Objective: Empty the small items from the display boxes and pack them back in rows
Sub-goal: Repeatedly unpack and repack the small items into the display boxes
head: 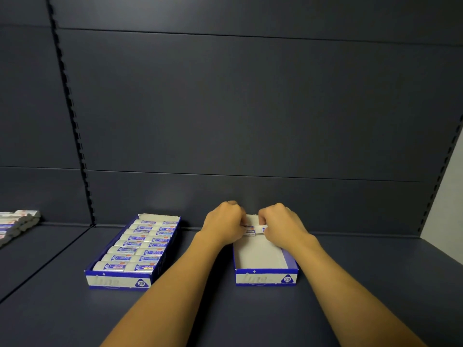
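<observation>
Together, left hand (223, 222) and right hand (280, 222) pinch erasers (251, 230) with curled fingers over the right display box (266, 278)

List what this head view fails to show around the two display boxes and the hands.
- Far end of the right box: both hands cover it, so the count of items there is unknown.
- Left hand and right hand fingertips: curled out of sight.
- Left box print: too blurred to read beyond "2B".
- Pile at the left edge: cut off by the frame.
</observation>
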`<state>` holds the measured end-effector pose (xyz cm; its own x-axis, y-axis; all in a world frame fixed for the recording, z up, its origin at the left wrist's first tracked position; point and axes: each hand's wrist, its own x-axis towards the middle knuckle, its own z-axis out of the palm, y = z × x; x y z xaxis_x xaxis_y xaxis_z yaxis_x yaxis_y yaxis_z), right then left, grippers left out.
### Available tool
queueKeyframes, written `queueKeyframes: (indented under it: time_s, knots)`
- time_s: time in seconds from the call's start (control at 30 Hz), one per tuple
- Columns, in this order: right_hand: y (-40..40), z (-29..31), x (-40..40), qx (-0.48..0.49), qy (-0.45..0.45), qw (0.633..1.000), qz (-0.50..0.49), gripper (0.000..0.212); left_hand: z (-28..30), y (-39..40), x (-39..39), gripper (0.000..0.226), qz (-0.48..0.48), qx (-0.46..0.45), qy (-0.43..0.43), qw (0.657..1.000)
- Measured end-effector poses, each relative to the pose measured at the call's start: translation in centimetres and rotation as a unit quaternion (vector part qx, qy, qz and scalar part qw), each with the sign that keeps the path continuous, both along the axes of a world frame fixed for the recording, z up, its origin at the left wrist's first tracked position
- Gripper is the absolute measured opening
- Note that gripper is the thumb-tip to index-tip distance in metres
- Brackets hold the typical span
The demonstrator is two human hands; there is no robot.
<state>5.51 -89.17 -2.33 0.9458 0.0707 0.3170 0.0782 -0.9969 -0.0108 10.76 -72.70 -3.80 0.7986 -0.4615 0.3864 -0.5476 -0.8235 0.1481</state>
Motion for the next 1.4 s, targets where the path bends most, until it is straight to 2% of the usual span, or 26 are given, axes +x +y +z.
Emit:
queueKeyframes:
  time_s: [0.17,0.37,0.5,0.7,0.9,1.0,1.03,1.1,1.2,1.27,1.4]
  knots:
    - [-0.1,-0.1,0.1,0.008,0.009,1.0,0.001,0.01,-0.3,0.4,0.1,0.016,-0.009,-0.055,0.022,0.998]
    - [-0.2,0.0,0.3,-0.006,0.02,1.0,-0.005,0.011,-1.1,1.1,0.0,0.018,0.019,-0.198,0.0,0.98]
    - [0.1,-0.3,0.6,-0.019,0.024,0.999,-0.011,0.017,-1.6,1.0,0.0,0.019,0.018,-0.234,-0.019,0.972]
    - [1.1,-0.5,0.5,-0.105,0.029,0.994,0.019,0.015,-2.1,1.2,0.1,0.019,0.027,-0.243,-0.023,0.969]
    - [1.4,1.6,-0.5,-0.148,0.066,0.985,0.057,0.016,-1.2,1.3,-0.6,0.022,0.041,-0.206,-0.026,0.977]
    - [1.1,3.6,-1.2,-0.116,0.072,0.989,0.06,0.009,0.2,1.7,-1.1,0.024,0.06,-0.165,-0.022,0.984]
    - [1.0,4.2,-1.3,-0.091,0.065,0.992,0.061,0.016,0.9,1.9,-1.2,0.026,0.069,-0.149,-0.021,0.986]
    - [1.1,5.4,-1.7,-0.041,0.047,0.996,0.067,0.028,2.3,2.9,-1.6,0.028,0.09,-0.1,-0.022,0.991]
    - [2.0,6.8,-2.3,-0.003,0.031,0.995,0.092,0.032,4.1,4.8,-2.4,0.028,0.111,0.026,-0.027,0.993]
    - [3.0,7.3,-2.6,0.001,0.036,0.993,0.112,0.032,4.8,6.3,-3.1,0.026,0.126,0.068,-0.018,0.99]
    - [5.8,7.8,-3.0,-0.001,0.054,0.989,0.139,0.033,5.7,9.7,-5.0,0.023,0.174,0.036,-0.002,0.984]
